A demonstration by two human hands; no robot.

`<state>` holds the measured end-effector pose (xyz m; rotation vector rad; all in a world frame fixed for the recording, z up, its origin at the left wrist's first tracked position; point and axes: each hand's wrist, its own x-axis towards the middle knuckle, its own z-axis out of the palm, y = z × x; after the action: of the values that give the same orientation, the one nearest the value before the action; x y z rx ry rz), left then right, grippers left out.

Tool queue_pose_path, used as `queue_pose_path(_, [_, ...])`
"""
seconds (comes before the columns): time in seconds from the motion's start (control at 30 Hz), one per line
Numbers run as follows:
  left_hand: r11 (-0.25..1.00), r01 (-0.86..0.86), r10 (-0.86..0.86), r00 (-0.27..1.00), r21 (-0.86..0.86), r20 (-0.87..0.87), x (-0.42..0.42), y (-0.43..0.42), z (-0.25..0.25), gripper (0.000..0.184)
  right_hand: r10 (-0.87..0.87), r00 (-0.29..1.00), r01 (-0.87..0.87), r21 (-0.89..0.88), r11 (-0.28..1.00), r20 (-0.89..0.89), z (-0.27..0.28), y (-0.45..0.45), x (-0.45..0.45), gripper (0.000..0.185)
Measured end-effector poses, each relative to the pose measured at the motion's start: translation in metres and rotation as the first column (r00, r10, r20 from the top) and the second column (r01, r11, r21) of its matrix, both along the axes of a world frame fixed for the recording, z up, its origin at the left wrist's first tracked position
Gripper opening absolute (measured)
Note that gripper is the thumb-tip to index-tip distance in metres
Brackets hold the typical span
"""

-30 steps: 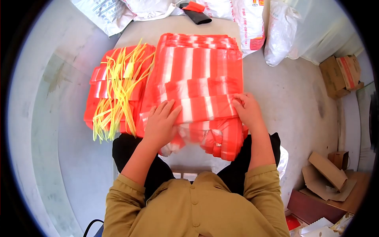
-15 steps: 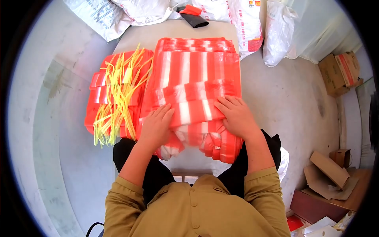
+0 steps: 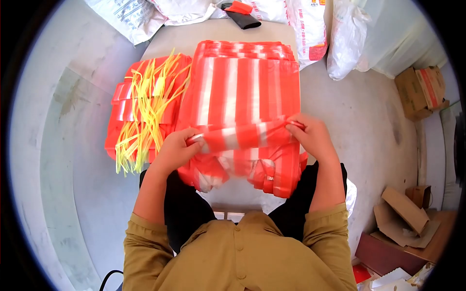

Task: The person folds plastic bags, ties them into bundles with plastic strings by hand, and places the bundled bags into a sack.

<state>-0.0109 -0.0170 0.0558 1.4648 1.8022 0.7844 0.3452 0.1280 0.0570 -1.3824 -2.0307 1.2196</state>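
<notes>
A folded strip of red-and-white striped plastic [image 3: 242, 137] is stretched between my two hands over the lower part of a large stack of striped plastic bags [image 3: 242, 89]. My left hand [image 3: 180, 147] pinches its left end between thumb and fingers. At the right end, my right hand [image 3: 309, 136] is closed on the strip's edge. Crumpled bag ends hang below it at the stack's near edge. Left of the stack, yellow plastic ties [image 3: 148, 106] lie across a smaller pile of folded red bags [image 3: 122, 133].
White printed sacks [image 3: 307, 31] stand beyond the far edge of the table [image 3: 179, 36], where a black and red item [image 3: 241, 17] lies. Cardboard boxes [image 3: 421, 92] are at the right, with opened cardboard [image 3: 405, 218] at the lower right.
From lying flat on the folded section, both hands have moved apart and closed on its ends. The section is now a narrower strip, and more of the stack's stripes show above it.
</notes>
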Motion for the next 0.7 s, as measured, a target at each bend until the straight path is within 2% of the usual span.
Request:
queue_pose_path(0.07, [0.998,-0.047,0.045,0.998,0.04,0.037,0.0,0.005,-0.014,0.029,-0.064,0.997,0.062,0.041,0.997,0.052,0.001,0.006,-0.01,0.024])
queue_pose_path(0.13, [0.974,-0.075,0.106,0.985,0.214,-0.134,0.003,0.012,-0.024,0.034,-0.133,0.988,0.121,0.141,0.983,0.074,-0.003,0.012,-0.019,0.027])
queue_pose_path(0.17, [0.951,-0.079,0.148,0.965,0.3,-0.214,0.005,0.014,-0.026,0.036,-0.163,0.981,0.116,0.345,0.931,0.109,-0.015,0.016,-0.02,0.028])
queue_pose_path(0.23, [0.923,0.038,0.149,0.883,0.384,-0.445,0.019,0.012,-0.023,0.044,-0.234,0.96,0.062,0.7,0.712,0.153,-0.038,0.024,-0.025,0.032])
queue_pose_path(0.27, [0.904,0.106,0.155,0.821,0.413,-0.55,0.029,0.012,-0.023,0.049,-0.17,0.96,-0.029,0.679,0.734,0.224,-0.039,0.022,-0.024,0.033])
queue_pose_path(0.33, [0.891,0.291,-0.021,0.794,0.349,-0.607,0.046,0.013,-0.029,0.057,-0.036,0.932,-0.21,0.617,0.758,0.361,-0.024,0.007,-0.033,0.039])
queue_pose_path(0.37, [0.871,0.378,-0.107,0.768,0.313,-0.631,0.053,0.014,-0.032,0.062,0.102,0.945,-0.287,0.641,0.712,0.309,-0.027,0.001,-0.04,0.042])
queue_pose_path(0.43, [0.886,0.375,-0.106,0.737,0.273,-0.668,0.067,0.016,-0.038,0.066,0.376,0.903,-0.407,0.695,0.592,0.208,-0.035,-0.011,-0.053,0.05])
queue_pose_path(0.57, [0.91,0.345,-0.078,0.687,0.229,-0.723,0.068,0.027,-0.05,0.07,0.333,0.893,-0.448,0.667,0.596,0.302,-0.036,-0.015,-0.063,0.053])
queue_pose_path(0.67, [0.908,0.342,-0.069,0.692,0.242,-0.719,0.067,0.031,-0.046,0.065,0.309,0.894,-0.448,0.651,0.613,0.324,-0.036,-0.009,-0.062,0.051])
queue_pose_path(0.7, [0.913,0.331,-0.056,0.681,0.238,-0.73,0.067,0.033,-0.045,0.058,0.295,0.9,-0.436,0.656,0.617,0.32,-0.034,-0.007,-0.062,0.049])
